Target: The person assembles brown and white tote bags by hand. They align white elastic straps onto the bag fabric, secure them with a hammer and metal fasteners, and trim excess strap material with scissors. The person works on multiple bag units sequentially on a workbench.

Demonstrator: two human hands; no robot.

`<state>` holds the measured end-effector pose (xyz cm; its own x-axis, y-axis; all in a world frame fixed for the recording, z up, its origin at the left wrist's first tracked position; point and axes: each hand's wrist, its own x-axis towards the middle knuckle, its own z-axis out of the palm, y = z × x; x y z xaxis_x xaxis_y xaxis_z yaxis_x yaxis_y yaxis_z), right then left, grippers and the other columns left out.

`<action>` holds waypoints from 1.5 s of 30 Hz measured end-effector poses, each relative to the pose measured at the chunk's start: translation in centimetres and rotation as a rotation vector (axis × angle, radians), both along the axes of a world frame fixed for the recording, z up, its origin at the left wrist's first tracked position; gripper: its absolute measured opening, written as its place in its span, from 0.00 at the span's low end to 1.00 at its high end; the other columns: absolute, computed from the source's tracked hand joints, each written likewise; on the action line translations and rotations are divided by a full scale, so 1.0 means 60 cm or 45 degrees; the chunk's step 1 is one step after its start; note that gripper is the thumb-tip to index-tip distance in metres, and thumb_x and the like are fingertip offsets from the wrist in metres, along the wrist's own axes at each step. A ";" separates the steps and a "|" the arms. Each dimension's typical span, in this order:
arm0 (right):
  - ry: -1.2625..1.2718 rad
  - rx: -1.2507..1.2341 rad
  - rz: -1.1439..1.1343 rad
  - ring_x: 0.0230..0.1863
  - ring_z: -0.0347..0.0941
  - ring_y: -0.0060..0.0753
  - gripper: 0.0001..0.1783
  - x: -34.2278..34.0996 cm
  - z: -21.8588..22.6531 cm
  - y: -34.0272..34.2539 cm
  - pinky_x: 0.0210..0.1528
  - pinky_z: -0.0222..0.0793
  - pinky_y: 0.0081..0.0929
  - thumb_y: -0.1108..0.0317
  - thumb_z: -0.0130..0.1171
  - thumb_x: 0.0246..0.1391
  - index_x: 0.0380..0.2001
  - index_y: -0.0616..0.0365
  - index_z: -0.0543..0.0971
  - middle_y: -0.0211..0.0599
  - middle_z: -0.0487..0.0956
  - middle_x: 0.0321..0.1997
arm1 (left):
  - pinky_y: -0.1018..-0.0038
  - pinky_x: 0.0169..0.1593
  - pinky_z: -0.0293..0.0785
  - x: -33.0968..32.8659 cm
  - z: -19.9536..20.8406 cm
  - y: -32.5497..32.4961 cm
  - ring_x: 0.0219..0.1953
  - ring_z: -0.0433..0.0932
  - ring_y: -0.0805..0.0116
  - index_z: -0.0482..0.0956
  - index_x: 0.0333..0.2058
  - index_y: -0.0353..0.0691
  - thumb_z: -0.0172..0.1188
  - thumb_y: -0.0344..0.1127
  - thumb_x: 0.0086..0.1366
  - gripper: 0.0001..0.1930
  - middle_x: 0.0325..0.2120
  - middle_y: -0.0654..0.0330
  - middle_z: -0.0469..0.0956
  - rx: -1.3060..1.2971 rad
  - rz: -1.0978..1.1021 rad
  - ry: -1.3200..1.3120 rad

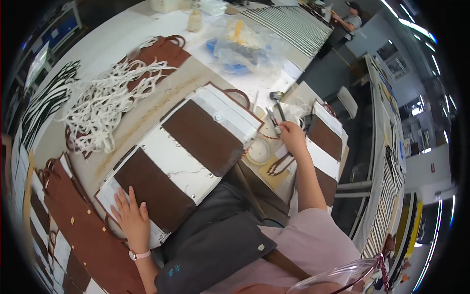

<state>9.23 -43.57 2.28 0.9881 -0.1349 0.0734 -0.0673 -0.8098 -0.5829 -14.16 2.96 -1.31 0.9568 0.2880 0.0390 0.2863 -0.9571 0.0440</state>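
Note:
An unfinished bag piece (183,157) lies open and slanted in front of me, with two dark brown panels, a white middle band, metal studs and brown handles. My left hand (132,218) rests flat on its lower left end, fingers spread, at the edge of a brown panel. Off the piece's right end, my right hand (293,137) has its fingers pinched at a slim metal tool (273,117) with some red on it; its exact kind is unclear. Just beyond that stands a hammer (277,98) with a dark handle. A round tape roll (258,150) lies nearer me.
White cords (105,108) lie heaped at the left over reddish-brown leather. A second bag piece (324,137) is beside my right forearm. Farther back are crumpled clear plastic (249,46) and a rack of rods (293,29). Another person (348,22) stands at the far right.

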 end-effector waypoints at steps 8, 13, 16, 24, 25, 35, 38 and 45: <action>-0.234 -0.884 0.030 0.34 0.78 0.61 0.08 0.070 -0.107 0.000 0.39 0.73 0.53 0.73 0.51 0.53 0.26 0.65 0.78 0.56 0.80 0.29 | 0.45 0.71 0.48 -0.028 0.112 0.014 0.71 0.53 0.41 0.65 0.66 0.42 0.60 0.43 0.66 0.31 0.68 0.45 0.59 -0.381 -0.053 -0.003; -0.537 -0.343 0.212 0.33 0.73 0.52 0.13 0.066 0.028 0.043 0.41 0.68 0.41 0.65 0.51 0.67 0.36 0.67 0.76 0.51 0.76 0.30 | 0.52 0.66 0.61 -0.054 0.153 0.092 0.64 0.66 0.43 0.71 0.61 0.39 0.62 0.39 0.64 0.27 0.58 0.45 0.72 -0.455 0.039 -0.105; -0.394 0.378 0.438 0.30 0.66 0.21 0.13 0.033 0.127 0.148 0.37 0.64 0.21 0.66 0.50 0.70 0.41 0.67 0.78 0.31 0.76 0.31 | 0.58 0.61 0.68 -0.015 0.137 0.147 0.58 0.71 0.46 0.74 0.55 0.37 0.65 0.36 0.61 0.23 0.52 0.47 0.76 -0.500 0.136 -0.269; 0.513 1.029 1.240 0.24 0.65 0.13 0.14 -0.065 0.183 0.510 0.26 0.60 0.16 0.63 0.58 0.65 0.46 0.64 0.79 0.22 0.72 0.25 | 0.67 0.47 0.76 0.085 0.045 0.215 0.40 0.80 0.59 0.79 0.46 0.35 0.65 0.33 0.62 0.15 0.37 0.54 0.82 -0.985 0.238 -0.179; 0.623 0.715 1.399 0.24 0.68 0.18 0.14 -0.063 0.175 0.556 0.27 0.64 0.20 0.63 0.61 0.63 0.43 0.63 0.78 0.25 0.73 0.24 | 0.70 0.44 0.76 0.086 0.037 0.223 0.37 0.80 0.64 0.80 0.44 0.34 0.65 0.31 0.62 0.13 0.35 0.56 0.82 -1.092 0.257 -0.139; -0.526 -0.269 1.747 0.19 0.73 0.39 0.19 -0.041 -0.033 0.711 0.24 0.68 0.35 0.54 0.65 0.56 0.24 0.54 0.71 0.33 0.74 0.17 | 0.82 0.35 0.72 0.099 0.012 0.238 0.31 0.76 0.81 0.79 0.38 0.32 0.64 0.26 0.62 0.07 0.29 0.65 0.80 -1.816 0.348 -0.187; -0.590 -0.261 1.788 0.18 0.71 0.39 0.18 -0.047 -0.042 0.714 0.24 0.66 0.37 0.55 0.66 0.55 0.24 0.54 0.71 0.33 0.72 0.15 | 0.80 0.33 0.71 0.098 0.014 0.240 0.30 0.76 0.80 0.79 0.38 0.33 0.65 0.29 0.62 0.08 0.28 0.63 0.80 -1.928 0.391 -0.188; -0.641 -0.232 1.760 0.19 0.70 0.37 0.17 -0.051 -0.054 0.714 0.24 0.63 0.36 0.57 0.67 0.54 0.23 0.53 0.71 0.31 0.71 0.15 | 0.81 0.32 0.71 0.100 0.025 0.240 0.29 0.75 0.80 0.78 0.37 0.33 0.64 0.28 0.62 0.07 0.28 0.64 0.80 -1.987 0.442 -0.145</action>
